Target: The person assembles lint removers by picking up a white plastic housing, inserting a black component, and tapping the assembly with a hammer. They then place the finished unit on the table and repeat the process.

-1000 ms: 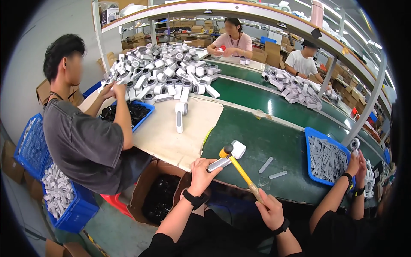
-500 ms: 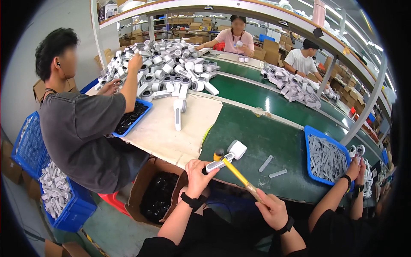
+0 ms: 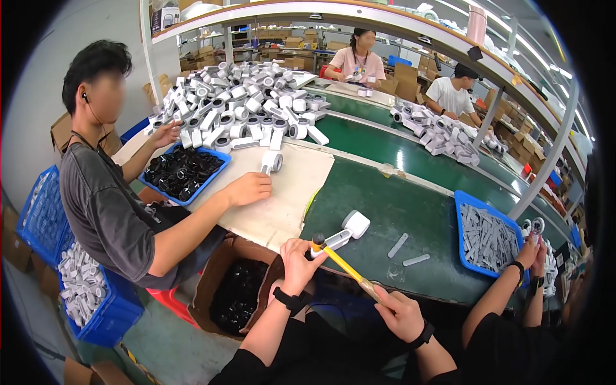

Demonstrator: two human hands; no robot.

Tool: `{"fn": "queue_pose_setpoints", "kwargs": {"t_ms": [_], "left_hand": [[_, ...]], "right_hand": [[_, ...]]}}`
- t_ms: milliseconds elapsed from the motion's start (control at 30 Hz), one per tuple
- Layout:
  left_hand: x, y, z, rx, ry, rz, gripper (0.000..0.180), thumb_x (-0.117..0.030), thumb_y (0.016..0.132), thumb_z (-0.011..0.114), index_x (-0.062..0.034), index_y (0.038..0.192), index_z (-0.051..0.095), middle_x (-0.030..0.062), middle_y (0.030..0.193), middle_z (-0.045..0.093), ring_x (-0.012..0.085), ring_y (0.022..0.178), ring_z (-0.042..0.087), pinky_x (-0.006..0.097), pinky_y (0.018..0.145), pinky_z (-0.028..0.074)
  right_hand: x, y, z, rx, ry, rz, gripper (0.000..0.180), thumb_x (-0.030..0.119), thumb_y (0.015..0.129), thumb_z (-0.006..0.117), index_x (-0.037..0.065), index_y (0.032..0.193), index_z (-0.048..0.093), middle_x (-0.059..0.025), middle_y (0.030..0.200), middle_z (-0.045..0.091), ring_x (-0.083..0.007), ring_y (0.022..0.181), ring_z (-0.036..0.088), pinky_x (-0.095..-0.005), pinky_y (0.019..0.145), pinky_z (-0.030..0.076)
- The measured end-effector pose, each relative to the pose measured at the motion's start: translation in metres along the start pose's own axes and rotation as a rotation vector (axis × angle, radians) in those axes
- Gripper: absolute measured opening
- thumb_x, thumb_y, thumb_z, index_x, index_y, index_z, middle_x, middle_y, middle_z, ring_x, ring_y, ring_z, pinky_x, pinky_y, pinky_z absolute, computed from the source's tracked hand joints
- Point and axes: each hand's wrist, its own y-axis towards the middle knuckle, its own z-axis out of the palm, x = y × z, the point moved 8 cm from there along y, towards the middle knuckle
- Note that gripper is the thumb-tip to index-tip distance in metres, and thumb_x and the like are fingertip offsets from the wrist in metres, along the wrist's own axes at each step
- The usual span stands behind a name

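My left hand (image 3: 297,266) is closed around the handle end of a white and grey handheld device (image 3: 356,224) with a round head. The head of the device rests on the green bench top, pointing away from me. In my right hand (image 3: 401,314) is the wooden grip of a small mallet (image 3: 344,264) with a yellow shaft. Its black and yellow head is at the handle end of the device, close beside my left fingers; whether it touches is hard to tell. Two grey strips, one (image 3: 398,245) beyond the other (image 3: 416,260), lie to the right of the device.
A blue tray (image 3: 459,221) of grey strips stands right, beside another person's hands (image 3: 529,253). At left, a co-worker's hand (image 3: 250,188) is by a similar device (image 3: 272,162) on a beige mat (image 3: 301,173). Beyond lies a heap of devices (image 3: 237,102). An open carton (image 3: 215,269) sits below the bench.
The mallet head has come down and left to the device's handle end. The left co-worker's arm has swung from the heap to the device on the mat.
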Motion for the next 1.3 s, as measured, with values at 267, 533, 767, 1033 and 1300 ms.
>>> {"fn": "queue_pose_setpoints", "kwargs": {"t_ms": [267,533,767,1033,1300], "left_hand": [[-0.006,-0.002,-0.002,-0.026,-0.041,0.024,0.032,-0.026,0.066,0.086,-0.005,0.081,0.066,0.008,0.082,0.061,0.0295,0.093,0.054,0.041,0.088,0.037],[-0.008,0.003,-0.002,0.009,-0.033,0.017,0.031,-0.027,0.066,0.086,-0.0082,0.086,0.072,0.0079,0.086,0.065,0.0279,0.093,0.056,0.041,0.088,0.038],[0.005,-0.003,0.004,0.001,-0.036,0.041,0.028,-0.021,0.064,0.086,-0.0085,0.086,0.072,0.0091,0.083,0.065,0.0313,0.091,0.057,0.044,0.084,0.04],[0.012,-0.006,0.011,0.009,-0.062,-0.033,0.029,-0.015,0.065,0.086,-0.0063,0.087,0.069,0.0079,0.091,0.062,0.0293,0.098,0.053,0.043,0.094,0.037],[0.012,-0.005,0.009,0.022,-0.036,-0.051,0.03,-0.013,0.066,0.086,-0.006,0.09,0.069,0.0083,0.093,0.062,0.0285,0.099,0.053,0.042,0.096,0.036]], "right_hand": [[-0.003,-0.006,0.007,-0.017,0.053,0.002,0.049,0.002,0.081,0.072,0.009,0.128,0.063,-0.0114,0.076,0.059,-0.0259,0.064,0.06,-0.0329,0.06,0.048],[-0.013,-0.01,0.004,-0.063,0.026,0.057,0.048,0.001,0.081,0.071,0.005,0.128,0.062,-0.0115,0.075,0.058,-0.0254,0.063,0.059,-0.0322,0.06,0.048],[-0.031,-0.017,0.001,-0.152,-0.034,0.011,0.043,0.015,0.088,0.068,0.017,0.13,0.062,-0.0086,0.076,0.057,-0.0272,0.062,0.06,-0.0375,0.057,0.05],[-0.038,-0.023,-0.001,-0.214,-0.014,0.039,0.047,0.016,0.089,0.065,0.018,0.135,0.058,-0.0078,0.075,0.056,-0.0274,0.062,0.06,-0.0376,0.057,0.051],[-0.039,-0.016,-0.005,-0.201,-0.04,0.091,0.048,0.011,0.088,0.067,0.013,0.135,0.059,-0.0098,0.076,0.057,-0.0272,0.064,0.06,-0.0353,0.06,0.049]]}}
